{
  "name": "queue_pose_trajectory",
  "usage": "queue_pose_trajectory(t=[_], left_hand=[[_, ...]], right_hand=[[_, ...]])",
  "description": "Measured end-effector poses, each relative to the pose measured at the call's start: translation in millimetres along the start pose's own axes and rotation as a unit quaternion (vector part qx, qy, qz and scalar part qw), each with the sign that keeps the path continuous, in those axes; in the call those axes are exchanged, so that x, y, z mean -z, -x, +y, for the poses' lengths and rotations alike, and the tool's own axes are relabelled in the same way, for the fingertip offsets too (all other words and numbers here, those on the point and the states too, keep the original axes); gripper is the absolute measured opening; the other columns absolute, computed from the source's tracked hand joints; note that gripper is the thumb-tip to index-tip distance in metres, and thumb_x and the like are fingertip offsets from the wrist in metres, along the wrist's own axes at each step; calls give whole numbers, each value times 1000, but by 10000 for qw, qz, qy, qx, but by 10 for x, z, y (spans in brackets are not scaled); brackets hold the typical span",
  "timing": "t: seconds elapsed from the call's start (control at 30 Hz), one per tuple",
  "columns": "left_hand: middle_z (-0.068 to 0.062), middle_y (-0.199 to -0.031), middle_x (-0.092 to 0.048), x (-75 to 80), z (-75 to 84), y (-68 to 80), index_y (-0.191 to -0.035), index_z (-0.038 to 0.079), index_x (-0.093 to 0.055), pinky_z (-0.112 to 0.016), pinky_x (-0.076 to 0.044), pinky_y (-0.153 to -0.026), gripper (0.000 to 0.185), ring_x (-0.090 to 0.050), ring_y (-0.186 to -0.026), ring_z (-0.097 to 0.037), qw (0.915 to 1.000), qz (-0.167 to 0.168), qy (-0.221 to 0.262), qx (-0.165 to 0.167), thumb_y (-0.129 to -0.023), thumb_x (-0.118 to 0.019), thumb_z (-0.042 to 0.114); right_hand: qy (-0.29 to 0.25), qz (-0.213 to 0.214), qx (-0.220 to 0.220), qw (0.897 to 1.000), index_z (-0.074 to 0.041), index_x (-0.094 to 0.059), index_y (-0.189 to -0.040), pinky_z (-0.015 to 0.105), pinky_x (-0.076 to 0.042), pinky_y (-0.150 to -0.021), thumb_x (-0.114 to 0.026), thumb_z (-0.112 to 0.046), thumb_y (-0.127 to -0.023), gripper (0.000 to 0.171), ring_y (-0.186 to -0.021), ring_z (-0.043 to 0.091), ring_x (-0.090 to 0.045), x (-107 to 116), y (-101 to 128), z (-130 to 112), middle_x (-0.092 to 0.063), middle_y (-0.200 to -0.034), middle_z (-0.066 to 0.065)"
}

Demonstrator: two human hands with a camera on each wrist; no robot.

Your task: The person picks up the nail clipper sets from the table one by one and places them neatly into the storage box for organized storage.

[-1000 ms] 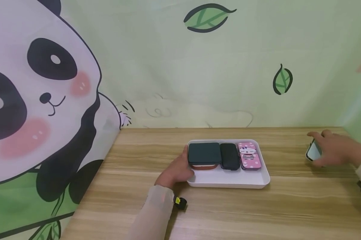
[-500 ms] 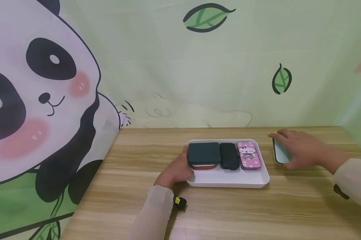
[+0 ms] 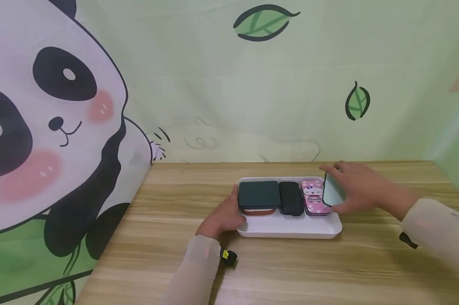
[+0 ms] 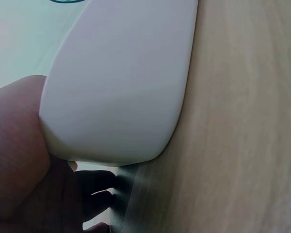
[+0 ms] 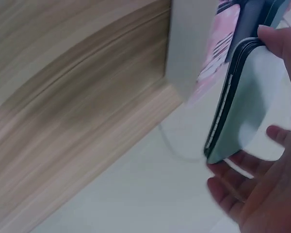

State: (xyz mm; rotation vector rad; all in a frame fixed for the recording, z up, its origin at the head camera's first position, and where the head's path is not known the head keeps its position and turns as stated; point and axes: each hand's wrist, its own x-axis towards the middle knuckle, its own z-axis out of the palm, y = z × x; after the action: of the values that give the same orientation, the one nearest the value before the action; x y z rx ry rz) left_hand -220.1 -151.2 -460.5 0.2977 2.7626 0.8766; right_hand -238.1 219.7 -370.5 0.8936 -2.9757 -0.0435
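A white tray point(image 3: 290, 231) lies mid-table. It holds a dark green case point(image 3: 260, 194) stacked on a brown one point(image 3: 257, 212), a black case point(image 3: 291, 198) and a pink cat case point(image 3: 312, 197). My left hand point(image 3: 229, 212) grips the tray's left end, thumb against the rim; in the left wrist view the fingers point(image 4: 99, 194) curl beneath the tray wall point(image 4: 121, 87). My right hand point(image 3: 345, 190) holds a pale green phone point(image 3: 331, 190) on edge over the tray's right end, next to the pink case point(image 5: 218, 48). The phone point(image 5: 250, 97) sits between thumb and fingers point(image 5: 228, 187).
The wooden table point(image 3: 290, 271) runs up to a green wall cloth with a panda print point(image 3: 54, 127) at the left and back. A small yellow-and-black wrist device point(image 3: 228, 256) sits on my left sleeve.
My right hand has carried the pale green phone leftward from the table's far right to above the tray's right end. The left hand and tray have stayed put.
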Motion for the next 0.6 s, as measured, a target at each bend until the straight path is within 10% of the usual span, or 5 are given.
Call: queue_pose_trajectory(t=[0.33, 0.6], left_hand=[[-14, -164, -25, 8, 2, -2, -161, 6, 1, -39, -36, -114, 106, -46, -132, -23, 10000, -10, 5, 60, -78, -65, 12], [-14, -164, -25, 16, 14, 5, -161, 6, 1, -39, -34, -115, 106, -45, -134, -24, 10000, -15, -11, 88, -78, -65, 12]], right_hand=[[-213, -186, -1166, 9928, -2, -50, -133, 51, -49, -72, -67, -80, -68, 103, -89, 32, -57, -93, -273, -365, -60, -106, 19], [-729, -441, -1902, 9780, 2, -44, -132, 57, -45, -79, -60, -82, -73, 104, -89, 40, -58, -136, -436, -560, -59, -102, 23]])
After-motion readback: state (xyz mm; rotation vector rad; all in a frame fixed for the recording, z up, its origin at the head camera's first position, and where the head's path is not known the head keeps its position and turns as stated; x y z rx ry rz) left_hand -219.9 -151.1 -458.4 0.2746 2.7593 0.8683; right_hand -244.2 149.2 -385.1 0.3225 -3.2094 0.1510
